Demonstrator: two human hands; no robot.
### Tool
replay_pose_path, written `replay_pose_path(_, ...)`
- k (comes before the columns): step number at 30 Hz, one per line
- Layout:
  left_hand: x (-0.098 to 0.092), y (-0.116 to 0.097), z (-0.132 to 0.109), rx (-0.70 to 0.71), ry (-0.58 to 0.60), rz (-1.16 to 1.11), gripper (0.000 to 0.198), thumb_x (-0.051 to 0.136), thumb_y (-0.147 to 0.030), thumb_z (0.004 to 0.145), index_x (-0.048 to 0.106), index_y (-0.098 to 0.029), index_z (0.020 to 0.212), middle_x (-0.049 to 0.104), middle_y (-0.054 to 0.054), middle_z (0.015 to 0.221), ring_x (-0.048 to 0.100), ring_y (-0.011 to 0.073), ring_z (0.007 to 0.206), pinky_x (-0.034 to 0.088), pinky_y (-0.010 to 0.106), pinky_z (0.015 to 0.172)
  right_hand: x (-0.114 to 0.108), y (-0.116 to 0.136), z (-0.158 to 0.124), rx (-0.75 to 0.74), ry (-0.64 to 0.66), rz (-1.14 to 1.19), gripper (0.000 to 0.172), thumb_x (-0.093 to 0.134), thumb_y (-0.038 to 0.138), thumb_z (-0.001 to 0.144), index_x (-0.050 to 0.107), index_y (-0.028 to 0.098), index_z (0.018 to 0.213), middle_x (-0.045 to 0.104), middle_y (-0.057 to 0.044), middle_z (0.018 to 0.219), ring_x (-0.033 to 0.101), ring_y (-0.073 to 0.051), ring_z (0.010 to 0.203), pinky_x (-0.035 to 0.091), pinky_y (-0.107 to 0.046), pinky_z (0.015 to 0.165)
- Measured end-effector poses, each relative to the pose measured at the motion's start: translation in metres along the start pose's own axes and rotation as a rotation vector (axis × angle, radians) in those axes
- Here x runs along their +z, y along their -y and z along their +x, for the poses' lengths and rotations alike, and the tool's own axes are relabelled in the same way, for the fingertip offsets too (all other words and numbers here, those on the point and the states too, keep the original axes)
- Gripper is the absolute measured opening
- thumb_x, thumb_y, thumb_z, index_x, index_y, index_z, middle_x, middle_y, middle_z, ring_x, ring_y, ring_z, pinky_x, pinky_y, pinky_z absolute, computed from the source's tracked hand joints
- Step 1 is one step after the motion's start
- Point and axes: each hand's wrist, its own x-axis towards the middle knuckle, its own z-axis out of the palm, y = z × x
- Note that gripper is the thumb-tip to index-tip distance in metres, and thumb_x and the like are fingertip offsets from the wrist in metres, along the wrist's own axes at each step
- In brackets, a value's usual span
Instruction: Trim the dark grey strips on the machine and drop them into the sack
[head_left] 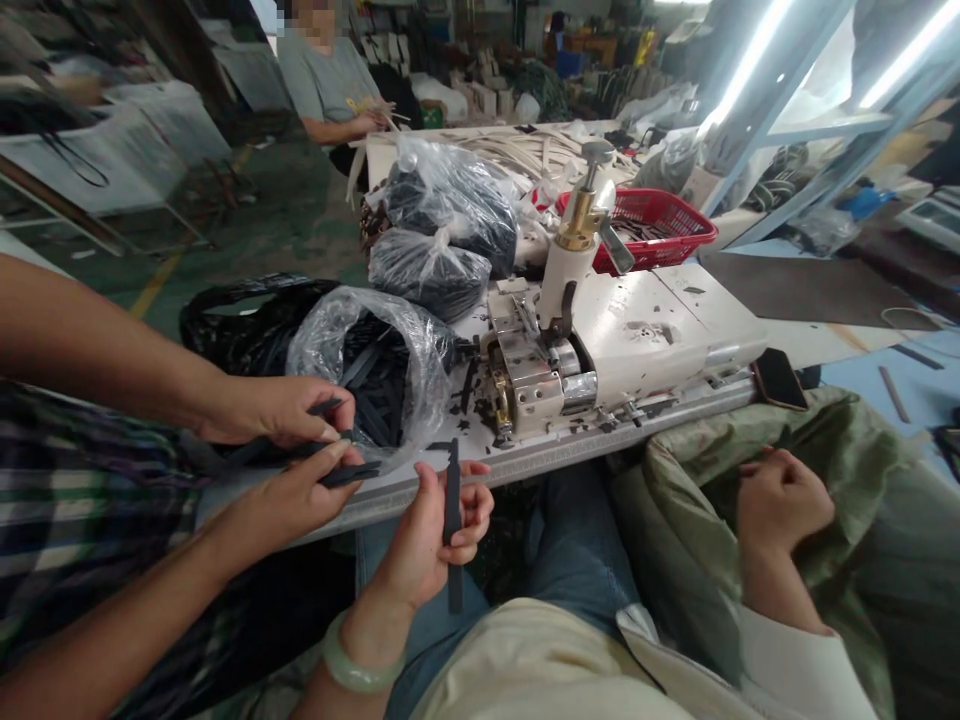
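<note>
My left hand [433, 525], with a pale green bangle at the wrist, is closed round a flat dark strap piece [453, 500] that stands nearly upright above my lap. Curled shut over a green fabric bag [697, 480] on the right is my right hand [784, 500]; whatever its fingers may hold is hidden. Just left of my left hand, a co-worker's two hands [292, 485] grip similar dark strips [351, 474]. Behind these hands, a clear plastic bag [427, 385] stands open with many dark strips [371, 385] inside.
A cream-coloured machine [637, 330] with metal rollers sits on the bench ahead, dark scraps around it. Filled plastic bags [435, 265] and a red basket [667, 225] are behind. A phone [780, 378] lies at the bench's right end. Another person [330, 90] sits farther back.
</note>
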Motion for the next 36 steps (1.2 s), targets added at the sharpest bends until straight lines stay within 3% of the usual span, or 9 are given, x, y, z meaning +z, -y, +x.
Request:
replay_pose_path(3,0.004,0.003,0.003,-0.044,0.048,-0.015,0.07,0.033,-0.079,0.076,0.056,-0.019,0.106,0.048,0.0,0.07,0.026,0.0038,0.045,0.011,0.01,0.036,-0.023,-0.04,0.006,-0.146,0.024,-0.386,0.05,0.05,0.045,0.084,0.067,0.003,0.105,0.067,-0.028,0.089,0.063,-0.041,0.082,0.041,-0.047,0.063)
replay_pose_path(6,0.012,0.007,0.008,-0.084,0.074,-0.007,0.073,0.035,-0.081,0.074,0.057,-0.018,0.103,0.047,0.0,0.07,0.029,0.0048,0.047,0.012,0.011,0.035,-0.031,-0.003,-0.021,-0.236,0.194,-0.121,0.05,0.051,0.044,0.085,0.067,0.005,0.111,0.069,-0.022,0.1,0.063,-0.038,0.092,0.046,-0.046,0.075)
replay_pose_path(11,0.025,0.016,0.009,-0.211,0.102,-0.025,0.069,0.039,-0.083,0.07,0.053,-0.018,0.087,0.046,-0.001,0.069,0.029,0.0044,0.047,0.011,0.01,0.035,-0.013,0.125,-0.102,-0.131,1.241,0.867,0.036,0.06,0.047,0.084,0.072,0.021,0.106,0.072,-0.006,0.091,0.064,-0.023,0.088,0.05,-0.033,0.079)
replay_pose_path(14,0.024,0.019,0.005,-0.357,0.16,-0.058,0.067,0.035,-0.084,0.069,0.045,-0.019,0.077,0.042,-0.003,0.064,0.022,0.0025,0.043,0.007,0.01,0.034,0.004,0.16,-0.135,-0.038,1.789,1.129,0.043,0.067,0.048,0.079,0.069,0.021,0.113,0.069,-0.003,0.08,0.063,-0.015,0.073,0.052,-0.027,0.07)
replay_pose_path(16,0.021,0.02,0.002,-0.409,0.204,-0.087,0.067,0.033,-0.085,0.069,0.041,-0.019,0.073,0.039,-0.004,0.061,0.018,0.0016,0.041,0.006,0.01,0.032,0.014,0.164,-0.148,0.121,1.939,1.203,0.042,0.07,0.048,0.077,0.07,0.018,0.106,0.068,-0.001,0.077,0.061,-0.011,0.063,0.052,-0.022,0.061)
replay_pose_path(19,0.016,0.021,0.001,-0.422,0.24,-0.122,0.067,0.033,-0.086,0.068,0.04,-0.02,0.073,0.036,-0.006,0.061,0.015,0.0015,0.041,0.005,0.01,0.032,0.022,0.16,-0.158,0.33,1.886,1.295,0.029,0.079,0.04,0.07,0.073,0.016,0.085,0.07,-0.003,0.087,0.061,-0.009,0.06,0.051,-0.019,0.056)
replay_pose_path(24,0.015,0.028,0.001,-0.407,0.236,-0.069,0.061,0.043,-0.081,0.07,0.042,-0.02,0.076,0.03,-0.007,0.06,0.016,0.0032,0.044,0.006,0.011,0.034,0.015,0.163,-0.158,0.439,1.712,1.359,0.03,0.077,0.043,0.071,0.065,0.016,0.075,0.069,-0.002,0.074,0.059,-0.009,0.052,0.051,-0.02,0.052)
replay_pose_path(29,0.003,0.036,0.0,-0.245,0.012,0.185,0.045,0.059,-0.06,0.08,0.042,-0.019,0.072,0.026,-0.008,0.06,0.02,0.0042,0.047,0.006,0.013,0.039,0.016,0.169,-0.128,0.409,1.521,1.312,0.031,0.072,0.045,0.076,0.055,0.019,0.08,0.064,0.002,0.064,0.062,-0.012,0.055,0.053,-0.023,0.055)
replay_pose_path(36,-0.015,0.027,-0.004,-0.134,-0.108,0.266,0.039,0.061,-0.048,0.083,0.039,-0.019,0.069,0.022,-0.009,0.06,0.014,0.004,0.047,0.005,0.014,0.039,0.049,0.189,-0.083,0.448,1.095,1.222,0.033,0.078,0.041,0.063,0.059,0.014,0.065,0.05,0.006,0.047,0.034,-0.003,0.035,0.023,-0.015,0.031)
